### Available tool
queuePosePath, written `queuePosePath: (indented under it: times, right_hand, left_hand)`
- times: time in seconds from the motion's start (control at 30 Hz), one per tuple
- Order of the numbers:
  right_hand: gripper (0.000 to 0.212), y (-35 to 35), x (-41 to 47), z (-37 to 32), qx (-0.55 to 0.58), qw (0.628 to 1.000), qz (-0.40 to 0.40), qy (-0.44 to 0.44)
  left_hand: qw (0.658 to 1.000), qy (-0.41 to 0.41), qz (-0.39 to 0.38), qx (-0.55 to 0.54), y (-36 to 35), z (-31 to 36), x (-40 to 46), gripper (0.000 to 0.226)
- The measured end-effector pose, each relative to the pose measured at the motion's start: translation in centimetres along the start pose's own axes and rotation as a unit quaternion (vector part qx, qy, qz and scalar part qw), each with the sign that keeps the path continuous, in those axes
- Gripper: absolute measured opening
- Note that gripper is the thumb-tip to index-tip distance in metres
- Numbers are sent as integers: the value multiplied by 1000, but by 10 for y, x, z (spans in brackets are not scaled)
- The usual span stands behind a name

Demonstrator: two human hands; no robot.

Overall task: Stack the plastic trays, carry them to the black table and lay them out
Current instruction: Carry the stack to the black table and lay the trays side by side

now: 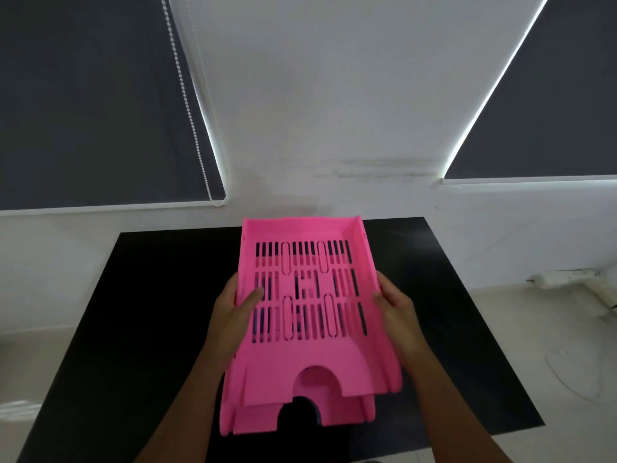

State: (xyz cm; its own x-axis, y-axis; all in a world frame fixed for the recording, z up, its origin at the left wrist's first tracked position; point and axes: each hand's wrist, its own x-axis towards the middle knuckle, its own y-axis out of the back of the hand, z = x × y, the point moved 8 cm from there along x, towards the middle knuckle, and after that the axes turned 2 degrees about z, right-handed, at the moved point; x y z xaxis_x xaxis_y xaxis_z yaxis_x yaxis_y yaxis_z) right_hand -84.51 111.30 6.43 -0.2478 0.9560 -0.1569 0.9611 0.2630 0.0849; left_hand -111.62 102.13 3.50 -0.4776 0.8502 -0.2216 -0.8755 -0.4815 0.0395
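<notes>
From the head camera, I see my left hand (237, 307) and right hand (395, 304) holding the stack of pink slotted plastic trays (307, 315) by its sides, over the black table (150, 312). The top tray sits crooked, so it might slide off.

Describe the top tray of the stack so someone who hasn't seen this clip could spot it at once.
Over the black table, the left hand and right hand grip a pink stack. The top tray is the uppermost slotted one, its arched front notch sitting behind the lower trays' edges.
</notes>
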Motion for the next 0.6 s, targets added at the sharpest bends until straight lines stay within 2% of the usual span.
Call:
queuePosePath:
  times: [0.1,0.2,0.23,0.43,0.53,0.6]
  right_hand:
    - [33,36,13,-16,-3,1000,0,7]
    - [36,90,23,-18,-19,1000,23,-8]
    - [38,109,26,-18,-22,999,33,-13]
    - [40,205,44,4,-54,994,85,-46]
    - [46,236,50,30,-70,990,100,-76]
    - [50,247,55,47,-83,987,100,-98]
  left_hand:
    - [1000,3,-12,7,-34,17,10,72]
    - [999,-11,-48,14,-92,33,9,49]
    - [998,-8,-54,20,-112,34,9,48]
    - [992,38,-96,68,-219,20,14,53]
    - [989,62,-95,97,-252,-1,18,67]
    - [985,86,-98,117,-267,-14,17,61]
